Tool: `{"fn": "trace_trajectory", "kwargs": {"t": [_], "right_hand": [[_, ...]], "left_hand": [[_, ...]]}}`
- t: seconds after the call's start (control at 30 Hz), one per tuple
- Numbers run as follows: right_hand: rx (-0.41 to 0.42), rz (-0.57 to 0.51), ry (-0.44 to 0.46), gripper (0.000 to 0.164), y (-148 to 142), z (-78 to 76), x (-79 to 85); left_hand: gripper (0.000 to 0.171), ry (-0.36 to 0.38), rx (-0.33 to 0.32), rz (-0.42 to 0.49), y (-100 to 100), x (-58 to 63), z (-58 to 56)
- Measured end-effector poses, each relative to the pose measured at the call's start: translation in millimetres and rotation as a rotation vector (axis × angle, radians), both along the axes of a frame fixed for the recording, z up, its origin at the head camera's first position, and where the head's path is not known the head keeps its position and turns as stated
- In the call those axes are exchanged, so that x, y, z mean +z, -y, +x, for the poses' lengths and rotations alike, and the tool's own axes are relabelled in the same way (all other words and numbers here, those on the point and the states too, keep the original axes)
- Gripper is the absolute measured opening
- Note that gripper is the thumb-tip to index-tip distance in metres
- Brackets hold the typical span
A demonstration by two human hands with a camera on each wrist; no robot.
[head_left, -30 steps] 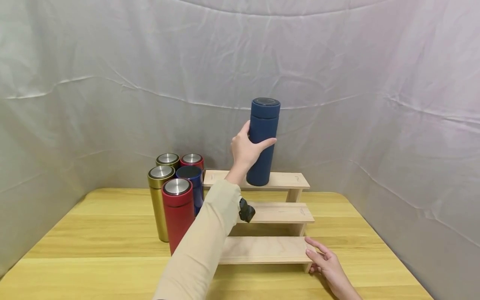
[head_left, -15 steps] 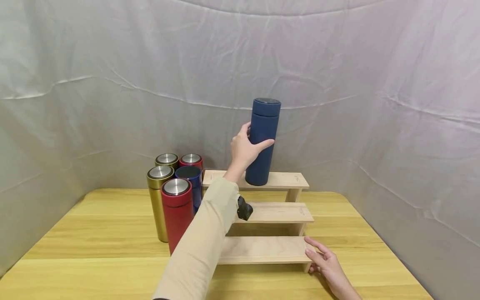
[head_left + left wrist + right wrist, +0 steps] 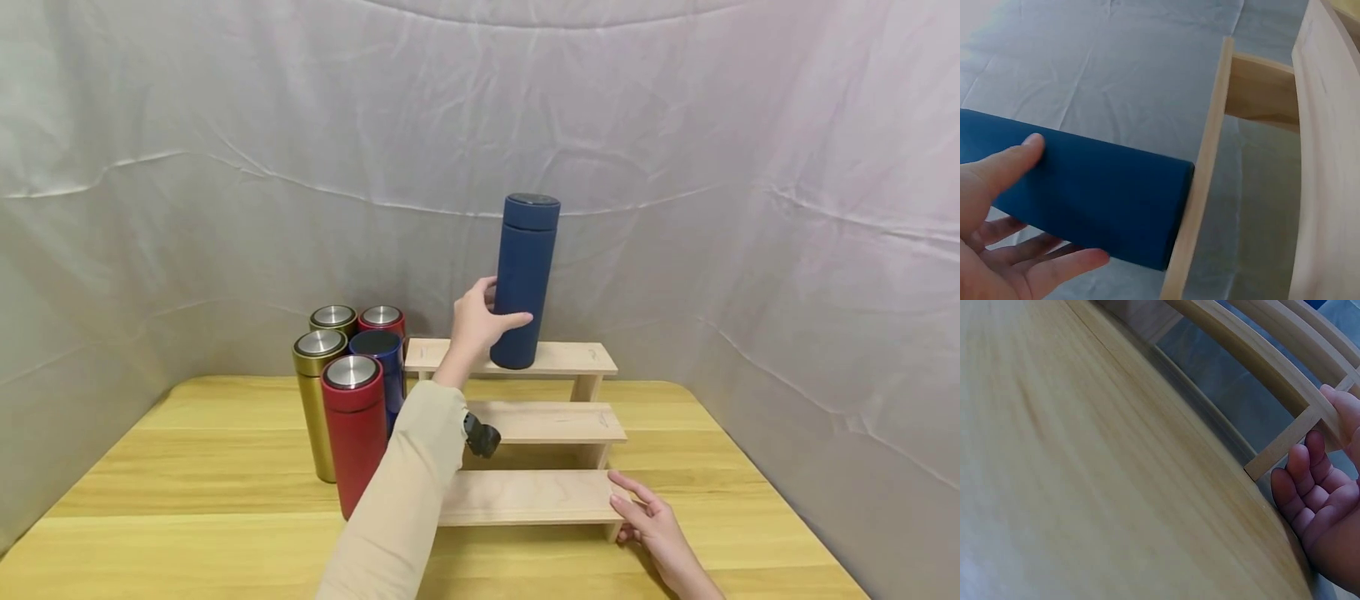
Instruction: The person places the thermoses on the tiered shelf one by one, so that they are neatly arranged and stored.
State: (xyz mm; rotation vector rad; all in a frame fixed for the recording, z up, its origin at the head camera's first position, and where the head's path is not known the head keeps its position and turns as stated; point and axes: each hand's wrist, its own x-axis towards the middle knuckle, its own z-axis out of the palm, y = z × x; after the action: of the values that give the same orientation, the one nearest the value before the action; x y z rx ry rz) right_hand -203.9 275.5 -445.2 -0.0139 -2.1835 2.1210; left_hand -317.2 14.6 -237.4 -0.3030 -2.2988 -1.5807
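A dark blue thermos bottle (image 3: 527, 271) stands upright on the top step of a wooden three-step display shelf (image 3: 525, 496). My left hand (image 3: 477, 321) is at its lower half, thumb across the front and fingers along the left side. In the left wrist view, the thumb of that hand (image 3: 997, 219) lies over the bottle (image 3: 1104, 187), with the other fingers loosely spread along its lower edge. The bottle's base meets the top board (image 3: 1204, 169). My right hand (image 3: 652, 529) grips the right end of the lowest step, thumb above and fingers curled by the leg (image 3: 1285, 444).
Several more thermos bottles stand grouped left of the shelf: a red one (image 3: 354, 442) in front, a gold one (image 3: 318, 408), a glossy blue one (image 3: 382, 358), and others behind. All are on a yellow wood table (image 3: 187, 500). A grey cloth (image 3: 225, 208) hangs behind.
My left hand has slid down the blue bottle and slightly left, its fingers loosening. The bottle has stayed on the top step. My right hand keeps its place on the shelf.
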Motion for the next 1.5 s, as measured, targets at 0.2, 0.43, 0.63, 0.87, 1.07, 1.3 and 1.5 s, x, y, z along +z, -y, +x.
{"fn": "trace_trajectory", "kwargs": {"t": [0.2,0.43,0.63,0.87,1.07,1.3,1.5], "right_hand": [[-0.014,0.004,-0.004,0.036,1,-0.5,1.3],[-0.028,0.008,0.012,0.037,0,-0.8,0.9],[-0.027,0.011,0.015,0.038,1,-1.5,-0.4],[-0.027,0.014,0.014,0.041,1,-0.9,-0.6],[-0.034,0.005,0.023,0.039,1,-1.4,-1.1],[-0.039,0.006,0.026,0.038,1,-2.8,-2.0],[-0.043,0.003,0.025,0.038,1,-3.6,-2.6]], "left_hand": [[0.076,0.069,-0.025,-0.052,1,-5.5,0.8],[0.075,0.037,-0.033,-0.040,-9,-9.9,-3.3],[0.072,-0.007,-0.034,-0.025,-22,-17.2,-7.2],[0.071,-0.044,-0.031,-0.015,-38,-30.5,-23.3],[0.070,-0.071,-0.031,-0.009,-49,-24.2,-9.2],[0.069,-0.116,-0.051,0.012,-58,-28.5,-10.2],[0.065,-0.116,-0.065,0.042,-58,-30.7,-10.1]]}}
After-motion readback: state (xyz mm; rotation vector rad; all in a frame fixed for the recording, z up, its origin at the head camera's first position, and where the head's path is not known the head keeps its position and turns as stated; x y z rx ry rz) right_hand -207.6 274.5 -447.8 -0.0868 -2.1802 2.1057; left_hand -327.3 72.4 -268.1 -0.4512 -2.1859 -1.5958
